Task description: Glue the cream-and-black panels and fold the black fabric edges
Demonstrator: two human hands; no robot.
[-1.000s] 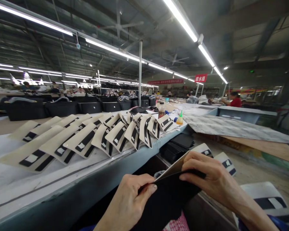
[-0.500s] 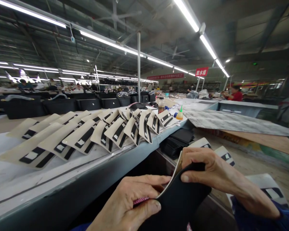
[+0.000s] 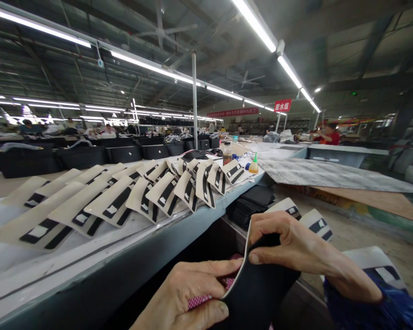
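We're watching the right hand pinch the black panel snugly by its upper edge, thumb on the dark face; our left hand holds the lower rim between wider-parted thumb and forefinger (pink checked cloth peeking through), just off the table.

Tube lights glare (white) — the roof is dim.
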